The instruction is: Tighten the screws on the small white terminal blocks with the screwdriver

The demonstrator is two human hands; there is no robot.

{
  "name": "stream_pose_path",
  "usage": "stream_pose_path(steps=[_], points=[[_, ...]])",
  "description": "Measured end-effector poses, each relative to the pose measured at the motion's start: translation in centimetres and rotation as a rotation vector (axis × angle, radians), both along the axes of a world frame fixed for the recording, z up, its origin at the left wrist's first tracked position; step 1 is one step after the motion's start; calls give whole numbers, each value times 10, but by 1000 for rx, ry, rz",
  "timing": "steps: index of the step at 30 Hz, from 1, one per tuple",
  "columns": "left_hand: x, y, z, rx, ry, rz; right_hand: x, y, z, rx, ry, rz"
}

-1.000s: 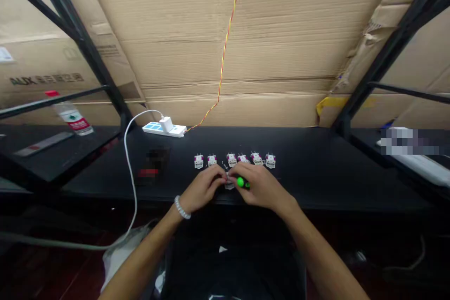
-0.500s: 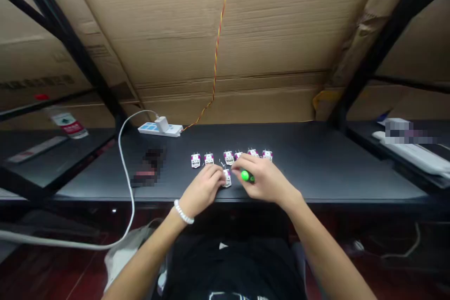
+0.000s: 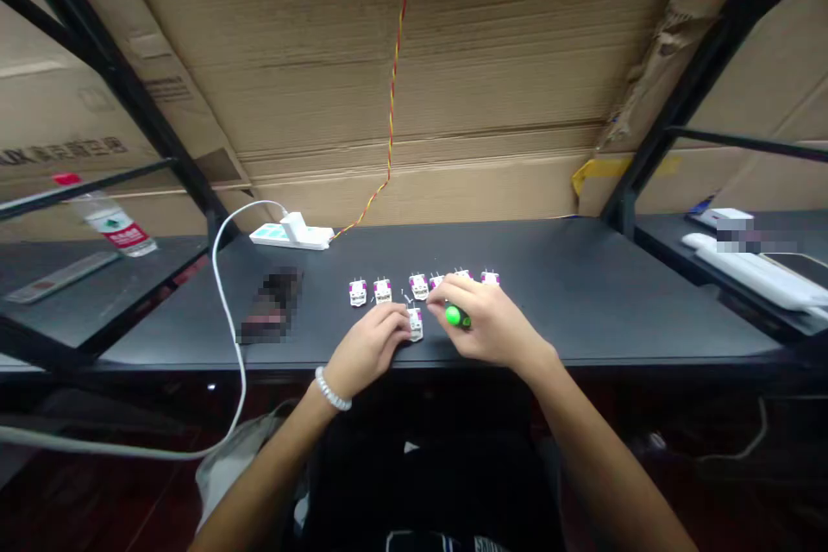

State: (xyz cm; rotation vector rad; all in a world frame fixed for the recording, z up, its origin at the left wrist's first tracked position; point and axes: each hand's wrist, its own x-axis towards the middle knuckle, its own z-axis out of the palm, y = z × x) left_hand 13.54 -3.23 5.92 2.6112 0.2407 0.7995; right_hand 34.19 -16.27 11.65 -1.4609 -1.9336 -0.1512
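Note:
My left hand [image 3: 370, 347], with a white bead bracelet on its wrist, pinches a small white and purple part [image 3: 415, 323] against the black table [image 3: 582, 293]. My right hand [image 3: 486, 323] is closed around a green-handled screwdriver [image 3: 456, 316], just right of that part. Behind both hands, several more white and purple parts [image 3: 381, 290] stand in a row; some are partly hidden by my right hand.
A white power strip [image 3: 291, 235] with a plugged charger lies at the back left, its white cable [image 3: 226, 310] looping off the front edge. A red-yellow wire [image 3: 393, 86] hangs down the cardboard wall. A water bottle [image 3: 107, 216] lies on the left shelf; white devices [image 3: 743, 259] rest at right.
My hands have drawn slightly apart, so the small part now shows between them. The screwdriver has shifted a little to the right. The camera has tilted, moving the scene.

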Motion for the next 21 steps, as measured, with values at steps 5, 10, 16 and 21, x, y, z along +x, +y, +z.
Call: stream_pose_path(steps=[5, 10, 16, 21], points=[[2, -2, 3, -67, -13, 19, 2, -2, 2, 12, 6, -11], [3, -3, 4, -95, -9, 40, 3, -2, 2, 9, 5, -14], [2, -3, 4, -110, 15, 34, 4, -2, 2, 0, -8, -9], [3, -4, 3, -78, 14, 43, 4, -2, 3, -3, -4, -11]])
